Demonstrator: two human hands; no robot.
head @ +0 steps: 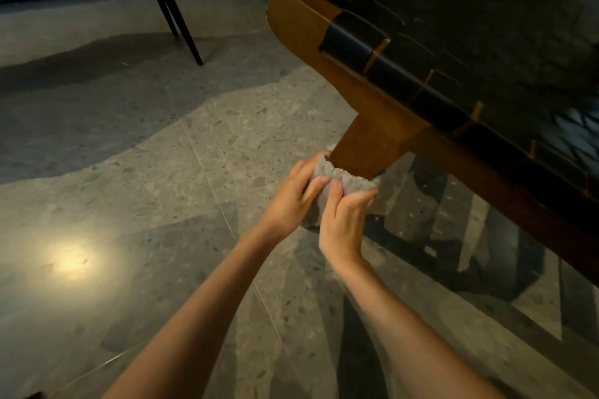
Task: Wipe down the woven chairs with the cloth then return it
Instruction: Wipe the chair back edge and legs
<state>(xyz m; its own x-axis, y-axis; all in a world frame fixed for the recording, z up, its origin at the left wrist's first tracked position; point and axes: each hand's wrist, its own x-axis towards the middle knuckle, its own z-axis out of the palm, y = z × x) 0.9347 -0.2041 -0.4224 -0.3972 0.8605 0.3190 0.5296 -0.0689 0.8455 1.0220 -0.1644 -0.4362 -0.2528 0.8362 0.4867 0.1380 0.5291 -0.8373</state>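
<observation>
A woven chair (460, 52) with a brown wooden frame and black woven straps fills the upper right. Its front wooden leg (369, 146) comes down toward the floor at centre. A grey cloth (351, 180) is wrapped around the lower part of that leg. My left hand (290, 197) grips the cloth from the left side. My right hand (343, 223) grips it from the front and right, thumb pressed on the fabric. The bottom of the leg is hidden by the cloth and my hands.
Speckled grey terrazzo floor (162, 172) spreads left and below, with a bright light reflection (69, 261). Two thin black legs (176, 13) of another piece of furniture stand at the upper left. The chair's strap shadows fall on the floor at right.
</observation>
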